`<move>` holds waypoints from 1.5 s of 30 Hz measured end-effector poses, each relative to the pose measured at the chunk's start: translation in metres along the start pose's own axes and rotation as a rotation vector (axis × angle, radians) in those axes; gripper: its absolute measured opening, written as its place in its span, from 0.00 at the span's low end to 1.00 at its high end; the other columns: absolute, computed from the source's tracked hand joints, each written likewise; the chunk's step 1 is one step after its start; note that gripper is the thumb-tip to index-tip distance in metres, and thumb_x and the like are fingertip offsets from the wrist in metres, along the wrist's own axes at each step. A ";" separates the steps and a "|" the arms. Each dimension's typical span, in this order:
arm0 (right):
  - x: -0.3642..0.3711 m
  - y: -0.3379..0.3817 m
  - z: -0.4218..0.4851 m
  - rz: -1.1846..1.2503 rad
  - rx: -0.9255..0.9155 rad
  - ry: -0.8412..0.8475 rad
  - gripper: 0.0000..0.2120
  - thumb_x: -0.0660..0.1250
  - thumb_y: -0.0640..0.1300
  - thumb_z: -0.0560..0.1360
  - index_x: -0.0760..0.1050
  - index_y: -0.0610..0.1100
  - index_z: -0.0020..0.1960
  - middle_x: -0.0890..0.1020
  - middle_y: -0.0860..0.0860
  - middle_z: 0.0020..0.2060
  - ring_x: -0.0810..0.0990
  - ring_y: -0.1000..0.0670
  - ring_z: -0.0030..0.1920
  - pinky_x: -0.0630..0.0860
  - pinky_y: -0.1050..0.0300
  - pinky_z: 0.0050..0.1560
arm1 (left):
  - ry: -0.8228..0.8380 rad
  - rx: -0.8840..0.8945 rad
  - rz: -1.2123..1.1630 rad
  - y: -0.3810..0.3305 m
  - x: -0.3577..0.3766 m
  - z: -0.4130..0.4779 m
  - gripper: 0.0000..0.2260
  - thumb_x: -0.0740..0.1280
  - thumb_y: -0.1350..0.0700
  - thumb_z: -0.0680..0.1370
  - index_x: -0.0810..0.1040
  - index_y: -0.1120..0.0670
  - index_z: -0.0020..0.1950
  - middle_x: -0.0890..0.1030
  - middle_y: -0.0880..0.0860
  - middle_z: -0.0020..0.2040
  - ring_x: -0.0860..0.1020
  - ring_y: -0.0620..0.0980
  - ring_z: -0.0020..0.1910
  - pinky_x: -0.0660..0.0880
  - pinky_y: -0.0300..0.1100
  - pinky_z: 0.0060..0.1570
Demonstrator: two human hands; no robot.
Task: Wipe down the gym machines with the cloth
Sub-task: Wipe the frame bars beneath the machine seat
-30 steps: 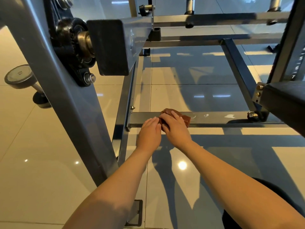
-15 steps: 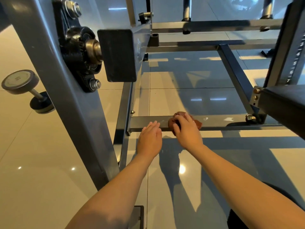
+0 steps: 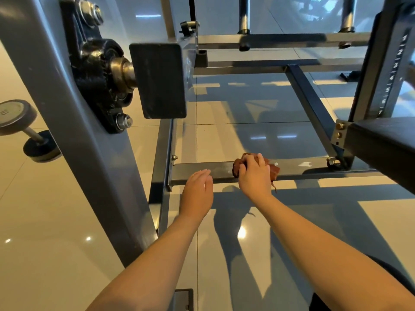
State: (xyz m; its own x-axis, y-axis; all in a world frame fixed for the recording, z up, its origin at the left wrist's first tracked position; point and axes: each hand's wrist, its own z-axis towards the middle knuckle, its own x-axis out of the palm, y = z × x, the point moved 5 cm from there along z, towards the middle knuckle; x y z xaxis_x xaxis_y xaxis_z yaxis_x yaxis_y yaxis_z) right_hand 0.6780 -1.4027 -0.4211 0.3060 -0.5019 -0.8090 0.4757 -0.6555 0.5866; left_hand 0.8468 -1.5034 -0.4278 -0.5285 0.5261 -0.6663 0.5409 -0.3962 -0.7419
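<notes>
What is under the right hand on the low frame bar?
A bunched brown cloth lies under the right hand, on the dark crossbar. Its edges show on both sides; the hand covers its middle and the bar beneath.

You can read a column of white numbers running down the dark upright post [image 3: 391, 78] of the machine on your right: 2, 3, 4, 5, 6, 7, under a top mark that looks like 1. The stamp on the dumbbell [image 3: 15, 113] end is too blurred to read.
</notes>
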 end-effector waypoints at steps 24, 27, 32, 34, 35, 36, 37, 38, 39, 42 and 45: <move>0.006 0.014 -0.027 0.023 -0.302 0.086 0.15 0.63 0.43 0.78 0.73 0.54 0.63 0.71 0.55 0.66 0.71 0.48 0.56 0.75 0.49 0.57 | -0.036 -0.015 -0.019 0.011 -0.004 -0.007 0.18 0.54 0.51 0.87 0.71 0.52 0.76 0.68 0.46 0.77 0.60 0.42 0.78 0.54 0.34 0.72; 0.004 0.007 -0.024 0.026 -0.144 -0.009 0.12 0.64 0.41 0.79 0.74 0.51 0.61 0.72 0.53 0.67 0.68 0.46 0.64 0.71 0.42 0.63 | -0.020 -0.001 0.029 0.012 0.000 -0.009 0.19 0.53 0.52 0.87 0.71 0.52 0.76 0.66 0.46 0.78 0.58 0.42 0.79 0.52 0.35 0.73; 0.035 0.036 -0.035 -0.050 -0.351 0.192 0.12 0.63 0.48 0.81 0.75 0.53 0.65 0.71 0.53 0.74 0.57 0.46 0.80 0.55 0.37 0.78 | -0.004 0.066 0.054 -0.011 0.009 -0.003 0.19 0.54 0.53 0.87 0.70 0.54 0.76 0.70 0.49 0.76 0.61 0.45 0.77 0.56 0.38 0.74; 0.016 0.022 -0.033 -0.043 -0.339 0.159 0.13 0.66 0.47 0.81 0.77 0.52 0.65 0.73 0.52 0.73 0.60 0.47 0.79 0.59 0.39 0.78 | 0.022 0.094 0.061 -0.016 0.018 -0.002 0.19 0.54 0.53 0.87 0.69 0.54 0.77 0.69 0.50 0.77 0.61 0.46 0.77 0.57 0.40 0.75; 0.005 0.010 -0.030 -0.025 -0.301 0.120 0.12 0.68 0.45 0.80 0.78 0.51 0.63 0.74 0.52 0.72 0.62 0.46 0.78 0.63 0.38 0.75 | 0.019 0.096 0.063 -0.016 0.020 -0.001 0.19 0.54 0.53 0.87 0.69 0.55 0.77 0.69 0.50 0.77 0.61 0.45 0.77 0.56 0.39 0.75; -0.006 -0.006 -0.029 -0.005 -0.232 0.092 0.11 0.69 0.43 0.79 0.78 0.51 0.60 0.74 0.51 0.71 0.63 0.45 0.76 0.67 0.37 0.72 | 0.014 0.093 0.061 -0.014 0.022 -0.001 0.19 0.54 0.53 0.87 0.70 0.55 0.77 0.69 0.49 0.77 0.61 0.45 0.77 0.55 0.37 0.74; -0.016 -0.021 -0.027 0.007 -0.155 0.069 0.11 0.70 0.41 0.78 0.78 0.51 0.59 0.74 0.50 0.71 0.65 0.44 0.75 0.70 0.36 0.69 | 0.010 0.086 0.055 -0.012 0.023 -0.001 0.19 0.54 0.53 0.87 0.70 0.54 0.77 0.69 0.49 0.77 0.61 0.44 0.77 0.55 0.36 0.73; -0.022 -0.031 -0.027 0.008 -0.085 0.046 0.12 0.70 0.40 0.77 0.77 0.52 0.58 0.72 0.49 0.72 0.66 0.43 0.73 0.72 0.36 0.67 | 0.006 0.078 0.046 -0.010 0.023 -0.002 0.19 0.54 0.53 0.87 0.71 0.53 0.76 0.70 0.48 0.76 0.62 0.44 0.76 0.55 0.34 0.72; -0.025 -0.034 -0.028 -0.002 -0.035 0.025 0.13 0.69 0.39 0.77 0.77 0.53 0.58 0.70 0.48 0.73 0.66 0.41 0.73 0.73 0.35 0.66 | 0.000 0.070 0.034 -0.009 0.024 -0.003 0.19 0.54 0.53 0.87 0.71 0.53 0.76 0.70 0.48 0.76 0.62 0.43 0.76 0.55 0.33 0.71; -0.009 -0.009 -0.032 0.003 -0.046 0.006 0.13 0.68 0.37 0.76 0.77 0.49 0.58 0.71 0.46 0.72 0.65 0.40 0.73 0.69 0.34 0.68 | -0.031 0.064 -0.001 -0.010 0.027 -0.002 0.19 0.55 0.53 0.87 0.71 0.54 0.76 0.70 0.49 0.76 0.61 0.43 0.76 0.50 0.25 0.68; 0.021 0.023 -0.042 0.012 -0.277 0.129 0.10 0.66 0.43 0.79 0.77 0.51 0.59 0.75 0.52 0.70 0.61 0.45 0.77 0.58 0.37 0.76 | -0.042 0.070 -0.012 -0.015 0.033 -0.003 0.19 0.55 0.53 0.87 0.71 0.55 0.76 0.69 0.49 0.76 0.59 0.45 0.77 0.50 0.31 0.73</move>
State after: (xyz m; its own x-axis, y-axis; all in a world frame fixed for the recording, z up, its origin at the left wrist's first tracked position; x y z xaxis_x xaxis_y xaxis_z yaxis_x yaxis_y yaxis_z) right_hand 0.7299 -1.4047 -0.4263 0.4067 -0.4208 -0.8109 0.6729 -0.4623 0.5774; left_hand 0.8236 -1.4779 -0.4386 -0.5623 0.4994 -0.6591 0.4886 -0.4423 -0.7521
